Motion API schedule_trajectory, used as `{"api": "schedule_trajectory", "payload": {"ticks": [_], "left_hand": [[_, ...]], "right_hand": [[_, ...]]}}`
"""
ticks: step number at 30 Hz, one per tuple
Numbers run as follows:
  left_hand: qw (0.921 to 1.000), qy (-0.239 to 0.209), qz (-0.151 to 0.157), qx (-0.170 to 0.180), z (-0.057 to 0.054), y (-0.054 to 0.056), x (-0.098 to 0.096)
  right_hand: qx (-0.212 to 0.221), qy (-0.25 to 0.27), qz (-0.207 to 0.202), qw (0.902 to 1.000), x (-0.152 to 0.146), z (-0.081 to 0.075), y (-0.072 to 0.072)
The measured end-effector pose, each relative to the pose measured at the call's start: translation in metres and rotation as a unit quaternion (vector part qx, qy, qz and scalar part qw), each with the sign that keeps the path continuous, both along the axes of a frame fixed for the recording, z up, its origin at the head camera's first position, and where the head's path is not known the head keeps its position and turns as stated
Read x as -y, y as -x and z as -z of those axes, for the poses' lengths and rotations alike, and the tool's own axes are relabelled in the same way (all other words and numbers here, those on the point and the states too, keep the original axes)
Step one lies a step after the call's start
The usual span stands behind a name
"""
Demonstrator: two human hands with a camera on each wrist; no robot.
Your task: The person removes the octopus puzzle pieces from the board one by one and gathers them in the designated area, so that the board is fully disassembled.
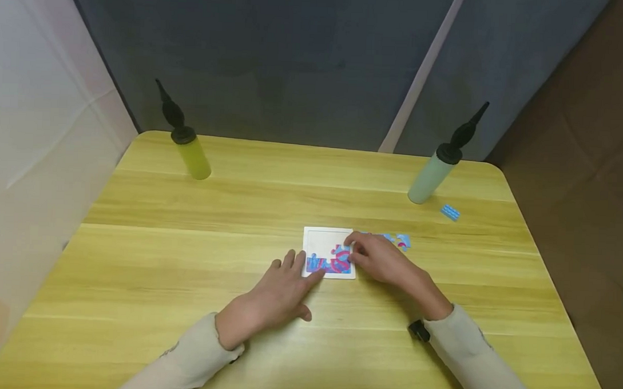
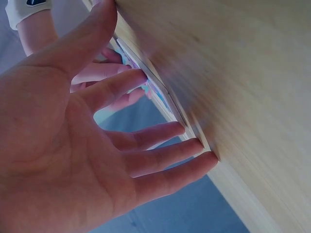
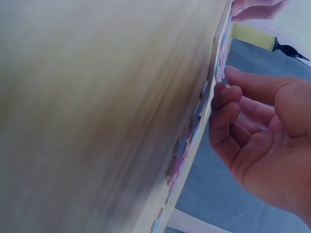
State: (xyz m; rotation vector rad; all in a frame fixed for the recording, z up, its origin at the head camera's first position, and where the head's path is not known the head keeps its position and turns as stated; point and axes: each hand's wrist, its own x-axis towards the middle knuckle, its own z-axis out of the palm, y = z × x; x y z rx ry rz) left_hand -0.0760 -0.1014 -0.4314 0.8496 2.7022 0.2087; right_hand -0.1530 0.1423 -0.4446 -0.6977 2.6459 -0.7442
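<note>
A white square puzzle board (image 1: 320, 236) lies on the table, its lower part filled with blue, pink and purple jigsaw pieces (image 1: 316, 264). My left hand (image 1: 279, 293) rests spread at the board's left and lower edges, its index fingertip touching the bottom rim. The straight fingers of the left hand (image 2: 92, 141) show beside the board edge in the left wrist view. With thumb and index finger, my right hand (image 1: 383, 260) holds a pink-and-blue puzzle piece (image 1: 342, 253) at the board's right side. The other fingers of the right hand (image 3: 262, 126) are curled; the fingertips partly hide the contact.
Loose puzzle pieces (image 1: 404, 241) lie right of the board, partly behind the right hand. A small blue patterned piece (image 1: 450, 212) is farther right. A yellow hand pump (image 1: 195, 160) stands back left, a pale green pump (image 1: 429, 178) back right. A dark cloth (image 1: 254, 61) hangs behind the table.
</note>
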Motion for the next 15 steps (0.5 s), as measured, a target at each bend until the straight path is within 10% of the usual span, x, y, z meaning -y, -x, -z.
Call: {"api": "schedule_trajectory", "payload": {"ticks": [15], "left_hand": [[0.9996,-0.022,-0.014,0.009,0.0003,-0.0005,0.0003]], "right_hand": [[-0.009,0.042,0.047,0.998,0.0001,-0.0008,-0.0029]]}}
